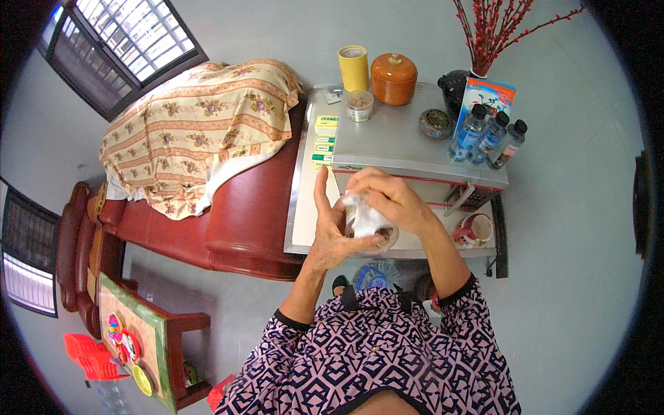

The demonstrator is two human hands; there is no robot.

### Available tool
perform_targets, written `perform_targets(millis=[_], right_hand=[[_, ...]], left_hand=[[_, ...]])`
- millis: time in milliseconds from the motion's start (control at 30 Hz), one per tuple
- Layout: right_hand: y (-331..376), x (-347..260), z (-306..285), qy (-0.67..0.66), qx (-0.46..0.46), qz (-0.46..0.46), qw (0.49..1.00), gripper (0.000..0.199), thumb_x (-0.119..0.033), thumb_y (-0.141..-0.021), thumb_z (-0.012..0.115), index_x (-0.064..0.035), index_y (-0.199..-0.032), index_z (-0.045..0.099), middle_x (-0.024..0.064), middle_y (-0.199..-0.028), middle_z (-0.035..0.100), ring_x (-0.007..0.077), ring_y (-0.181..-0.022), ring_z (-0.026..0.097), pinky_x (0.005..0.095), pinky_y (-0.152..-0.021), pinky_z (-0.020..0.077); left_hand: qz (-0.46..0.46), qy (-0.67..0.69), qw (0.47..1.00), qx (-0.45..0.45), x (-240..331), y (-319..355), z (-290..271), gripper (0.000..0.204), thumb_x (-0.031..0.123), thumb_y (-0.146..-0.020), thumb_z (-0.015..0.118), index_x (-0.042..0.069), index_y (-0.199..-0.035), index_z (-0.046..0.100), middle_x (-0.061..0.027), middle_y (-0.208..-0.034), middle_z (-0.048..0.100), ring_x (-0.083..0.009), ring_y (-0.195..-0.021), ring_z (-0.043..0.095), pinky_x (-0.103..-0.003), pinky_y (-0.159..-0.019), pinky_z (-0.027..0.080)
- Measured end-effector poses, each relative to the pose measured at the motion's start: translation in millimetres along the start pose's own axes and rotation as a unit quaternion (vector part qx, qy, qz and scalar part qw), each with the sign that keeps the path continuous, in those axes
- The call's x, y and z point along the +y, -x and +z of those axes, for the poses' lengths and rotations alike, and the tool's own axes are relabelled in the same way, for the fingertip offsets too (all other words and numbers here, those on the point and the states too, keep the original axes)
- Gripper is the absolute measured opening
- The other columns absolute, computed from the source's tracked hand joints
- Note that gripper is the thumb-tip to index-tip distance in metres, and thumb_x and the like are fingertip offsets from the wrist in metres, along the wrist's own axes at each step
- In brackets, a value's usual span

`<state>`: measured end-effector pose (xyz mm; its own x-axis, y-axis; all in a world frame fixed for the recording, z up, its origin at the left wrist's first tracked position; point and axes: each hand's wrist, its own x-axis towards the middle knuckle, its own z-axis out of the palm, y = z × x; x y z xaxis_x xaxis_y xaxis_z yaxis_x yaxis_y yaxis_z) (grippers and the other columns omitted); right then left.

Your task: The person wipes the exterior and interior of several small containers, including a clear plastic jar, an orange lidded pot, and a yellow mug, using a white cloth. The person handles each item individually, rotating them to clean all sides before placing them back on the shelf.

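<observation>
My left hand (328, 236) is wrapped round a clear round container (386, 243), like a jar, with one finger sticking up. Bunched against that container is a white tissue or cloth (364, 220), pressed there by the curled fingers of my right hand (400, 199). Both hands are in front of my body, before the silver microwave (394, 149). What the container holds is mostly hidden by fingers and tissue. Another clear jar (360, 106) with brownish contents stands on the microwave's top at its left.
The microwave top also carries a yellow canister (353, 69), a wooden lidded pot (394, 79), an ashtray-like bowl (436, 124), several bottles (467, 135) and a dark vase (453, 90). Small boxes (324, 144) line its left side. A mug (474, 229) stands at right; a red sofa (252, 214) adjoins left.
</observation>
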<state>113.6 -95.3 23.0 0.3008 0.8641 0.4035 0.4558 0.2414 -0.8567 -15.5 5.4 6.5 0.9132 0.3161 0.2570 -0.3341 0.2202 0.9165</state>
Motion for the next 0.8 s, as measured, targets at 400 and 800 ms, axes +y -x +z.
perform_targets(millis=[400, 800], right_hand=[[15, -34, 13, 0.254, -0.009, -0.111, 0.961, 0.008, -0.005, -0.074, 0.060, -0.0039, -0.082, 0.060, 0.0064, -0.099, 0.056, 0.0258, -0.101, 0.049, 0.0383, -0.086, 0.0385], [19, 17, 22, -0.175, 0.190, 0.107, 0.960, 0.025, -0.014, -0.093, 0.042, -0.0001, -0.105, 0.059, 0.0073, -0.103, 0.057, 0.0146, -0.097, 0.052, 0.0263, -0.087, 0.0396]], left_hand=[[0.065, -0.166, 0.983, -0.039, -3, 0, 5, 0.126, 0.005, -0.061, 0.081, 0.012, -0.143, -0.015, -0.0179, -0.123, 0.047, -0.0267, -0.111, 0.052, -0.037, -0.095, 0.042], [-0.019, 0.031, 0.998, 0.054, -12, 2, -3, 0.108, -0.005, -0.059, 0.077, 0.011, -0.143, 0.011, -0.0172, -0.118, 0.051, -0.0230, -0.100, 0.058, -0.035, -0.084, 0.051]])
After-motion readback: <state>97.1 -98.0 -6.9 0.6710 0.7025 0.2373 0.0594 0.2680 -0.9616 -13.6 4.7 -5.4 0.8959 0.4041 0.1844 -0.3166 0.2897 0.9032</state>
